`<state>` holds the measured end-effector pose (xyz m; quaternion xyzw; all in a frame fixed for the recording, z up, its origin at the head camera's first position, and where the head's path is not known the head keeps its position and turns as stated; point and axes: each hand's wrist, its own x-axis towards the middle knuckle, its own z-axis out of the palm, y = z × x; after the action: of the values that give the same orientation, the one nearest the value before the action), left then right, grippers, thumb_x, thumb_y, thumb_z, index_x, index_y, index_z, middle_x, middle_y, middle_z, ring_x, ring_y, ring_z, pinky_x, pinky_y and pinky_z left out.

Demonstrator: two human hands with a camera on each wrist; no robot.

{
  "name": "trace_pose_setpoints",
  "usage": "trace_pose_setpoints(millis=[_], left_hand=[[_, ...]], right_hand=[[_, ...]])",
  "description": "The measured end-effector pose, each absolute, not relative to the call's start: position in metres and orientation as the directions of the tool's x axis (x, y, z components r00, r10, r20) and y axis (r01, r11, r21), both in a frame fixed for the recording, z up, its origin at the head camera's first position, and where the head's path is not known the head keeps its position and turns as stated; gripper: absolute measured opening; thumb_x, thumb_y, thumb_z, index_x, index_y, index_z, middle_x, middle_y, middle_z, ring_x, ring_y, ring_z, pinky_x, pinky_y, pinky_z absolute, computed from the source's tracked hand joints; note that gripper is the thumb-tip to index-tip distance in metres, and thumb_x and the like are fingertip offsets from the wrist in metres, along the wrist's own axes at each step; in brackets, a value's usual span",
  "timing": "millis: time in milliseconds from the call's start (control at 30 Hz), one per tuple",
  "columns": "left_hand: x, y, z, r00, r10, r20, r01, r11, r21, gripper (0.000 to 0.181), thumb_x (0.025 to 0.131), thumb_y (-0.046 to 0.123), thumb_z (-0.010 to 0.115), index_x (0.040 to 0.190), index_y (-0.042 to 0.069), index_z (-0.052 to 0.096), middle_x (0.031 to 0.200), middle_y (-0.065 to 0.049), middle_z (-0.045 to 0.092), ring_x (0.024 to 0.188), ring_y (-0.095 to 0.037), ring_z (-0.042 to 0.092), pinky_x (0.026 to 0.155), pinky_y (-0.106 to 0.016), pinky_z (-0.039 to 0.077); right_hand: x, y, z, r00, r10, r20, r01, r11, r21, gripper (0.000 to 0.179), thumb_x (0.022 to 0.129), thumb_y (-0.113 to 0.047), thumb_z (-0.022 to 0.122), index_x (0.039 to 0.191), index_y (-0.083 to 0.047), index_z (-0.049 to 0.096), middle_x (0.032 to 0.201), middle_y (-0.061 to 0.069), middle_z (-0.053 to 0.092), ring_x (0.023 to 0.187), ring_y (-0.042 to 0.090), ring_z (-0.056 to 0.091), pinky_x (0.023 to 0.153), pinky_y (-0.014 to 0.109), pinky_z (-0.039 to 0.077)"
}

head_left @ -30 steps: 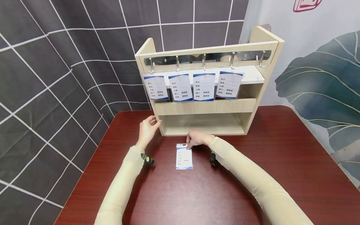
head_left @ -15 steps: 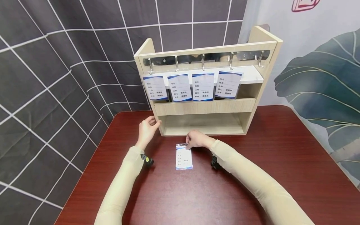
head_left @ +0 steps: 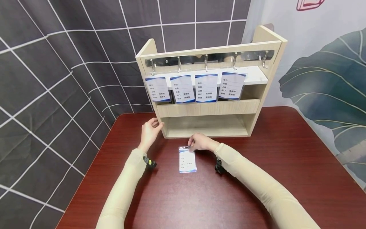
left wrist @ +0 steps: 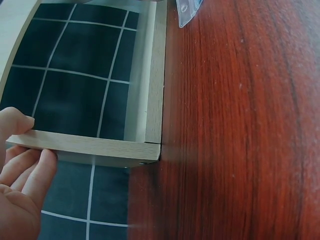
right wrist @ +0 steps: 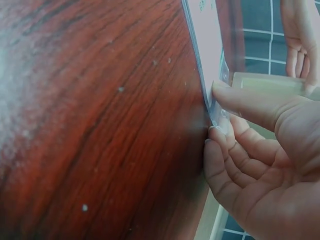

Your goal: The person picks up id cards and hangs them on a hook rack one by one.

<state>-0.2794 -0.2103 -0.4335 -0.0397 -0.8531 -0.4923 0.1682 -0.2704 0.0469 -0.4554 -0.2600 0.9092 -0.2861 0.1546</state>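
Observation:
A white and blue ID badge (head_left: 187,163) in a clear sleeve lies on the table below the wooden shelf (head_left: 208,108). At its top end, my right hand (head_left: 201,141) pinches it. The right wrist view shows the thumb (right wrist: 245,102) on the badge's face and curled fingers (right wrist: 235,165) at its top edge. My left hand (head_left: 149,132) holds the shelf's left side panel (left wrist: 90,142) low down, thumb on one side and fingers on the other. Several similar badges (head_left: 207,88) hang from metal hooks (head_left: 206,62) along the shelf's top.
The far-right hook (head_left: 265,59) has no badge on it. Red-brown table surface (head_left: 171,200) spreads in front of the shelf. Behind stand a dark gridded curtain (head_left: 114,47) at left and a leaf-patterned backdrop (head_left: 328,82) at right.
Almost nothing differs. The badge has shifted very slightly under my right hand, and my left hand stays on the shelf panel.

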Motion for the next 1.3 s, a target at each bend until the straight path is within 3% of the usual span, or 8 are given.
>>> trace_pose_setpoints(millis=[500, 933, 1300], left_hand=[[-0.279, -0.21, -0.433, -0.943, -0.102, 0.317, 0.222, 0.516, 0.827, 0.037, 0.091, 0.02, 0.075, 0.118, -0.006, 0.07, 0.111, -0.022, 0.072, 0.108, -0.03, 0.07, 0.094, -0.041, 0.057], [-0.277, -0.209, -0.433, -0.942, -0.108, 0.317, 0.22, 0.515, 0.829, 0.033, 0.091, 0.016, 0.074, 0.117, -0.005, 0.07, 0.111, -0.022, 0.072, 0.108, -0.031, 0.07, 0.093, -0.041, 0.057], [-0.276, -0.206, -0.434, -0.936, -0.126, 0.328, 0.22, 0.516, 0.828, 0.032, 0.091, 0.016, 0.074, 0.117, -0.003, 0.07, 0.112, -0.022, 0.072, 0.108, -0.031, 0.07, 0.093, -0.041, 0.057]], right_hand=[[-0.268, 0.05, -0.454, -0.802, -0.594, -0.057, -0.447, 0.661, -0.602, 0.014, 0.08, -0.007, 0.082, 0.087, -0.008, 0.07, 0.072, -0.006, 0.055, 0.068, 0.008, 0.049, 0.069, 0.024, 0.043], [-0.264, 0.057, -0.435, -0.802, -0.583, 0.131, -0.516, 0.564, -0.645, 0.014, 0.084, -0.003, 0.079, 0.094, -0.005, 0.069, 0.082, 0.001, 0.068, 0.077, 0.011, 0.063, 0.073, 0.026, 0.054], [-0.257, 0.056, -0.413, -0.794, -0.594, 0.128, -0.47, 0.466, -0.749, 0.013, 0.086, -0.009, 0.08, 0.095, -0.01, 0.071, 0.086, -0.002, 0.072, 0.08, 0.009, 0.066, 0.074, 0.025, 0.056]])
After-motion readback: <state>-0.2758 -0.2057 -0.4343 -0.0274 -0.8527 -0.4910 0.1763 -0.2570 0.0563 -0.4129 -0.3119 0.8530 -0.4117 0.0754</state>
